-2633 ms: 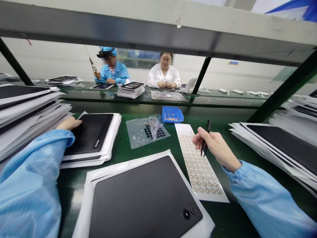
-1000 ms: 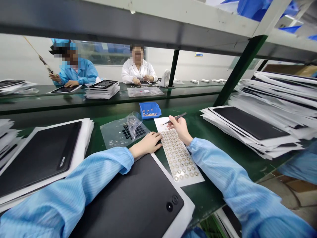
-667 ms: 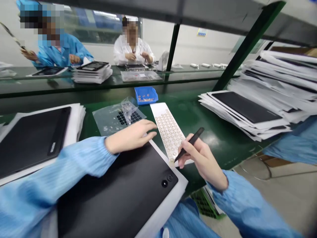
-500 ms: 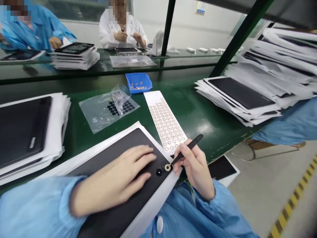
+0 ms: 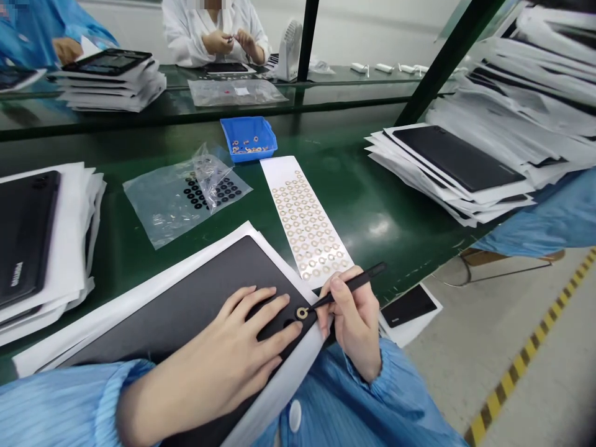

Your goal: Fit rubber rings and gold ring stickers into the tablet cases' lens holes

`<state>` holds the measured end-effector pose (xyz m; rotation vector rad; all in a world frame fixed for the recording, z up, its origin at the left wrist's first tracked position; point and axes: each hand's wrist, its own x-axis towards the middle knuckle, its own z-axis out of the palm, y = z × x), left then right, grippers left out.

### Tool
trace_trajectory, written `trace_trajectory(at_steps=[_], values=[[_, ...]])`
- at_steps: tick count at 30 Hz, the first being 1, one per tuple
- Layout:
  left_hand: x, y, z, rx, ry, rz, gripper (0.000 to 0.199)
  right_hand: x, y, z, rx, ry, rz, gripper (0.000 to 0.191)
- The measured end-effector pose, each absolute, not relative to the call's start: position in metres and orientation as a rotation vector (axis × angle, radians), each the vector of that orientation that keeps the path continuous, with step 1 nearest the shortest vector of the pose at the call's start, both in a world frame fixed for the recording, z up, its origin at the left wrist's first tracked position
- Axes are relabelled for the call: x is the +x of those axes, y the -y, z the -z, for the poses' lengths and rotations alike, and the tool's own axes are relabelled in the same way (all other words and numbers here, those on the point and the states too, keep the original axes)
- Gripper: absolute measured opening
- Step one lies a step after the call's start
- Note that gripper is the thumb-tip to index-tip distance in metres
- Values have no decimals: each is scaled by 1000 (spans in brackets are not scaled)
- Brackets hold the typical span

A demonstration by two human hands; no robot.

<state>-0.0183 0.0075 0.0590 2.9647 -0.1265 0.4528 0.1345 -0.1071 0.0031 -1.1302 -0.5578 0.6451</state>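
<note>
Green workbench (image 5: pixel 372 198), its front edge close under one black panel (image 5: pixel 186 292) in white wrapping. Left hand (image 5: pixel 218 354) released, flat on that panel, fingers spread. Right hand (image 5: pixel 354 323) grasping one pair of black tweezers (image 5: pixel 356 284), with one gold ring (image 5: pixel 302 313) at the tips, over the panel's corner. Just beyond, one white backing strip (image 5: pixel 302 217) of gold rings, too many to count; one blue bin (image 5: pixel 246 138); one plastic bag (image 5: pixel 186 198) of black rings. Two stacks of panels, left stack (image 5: pixel 46 248) and right stack (image 5: pixel 451 161), lettering on the left too small to read. Open green room between strip and right stack.
</note>
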Motion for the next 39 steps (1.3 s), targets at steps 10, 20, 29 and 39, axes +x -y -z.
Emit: trace_trajectory(at_steps=[10, 20, 29, 39], values=[[-18, -9, -59, 3015, 129, -472, 34, 134, 106, -4, -1139, 547, -640, 27], [-20, -8, -52, 2993, 109, -416, 33, 133, 110, -1, -1198, 585, -648, 23], [-19, -7, -53, 2997, 118, -422, 33, 133, 109, -1, -1198, 627, -610, 21], [-17, -9, -57, 2967, 99, -417, 34, 127, 114, -3, -1261, 813, -338, 11]])
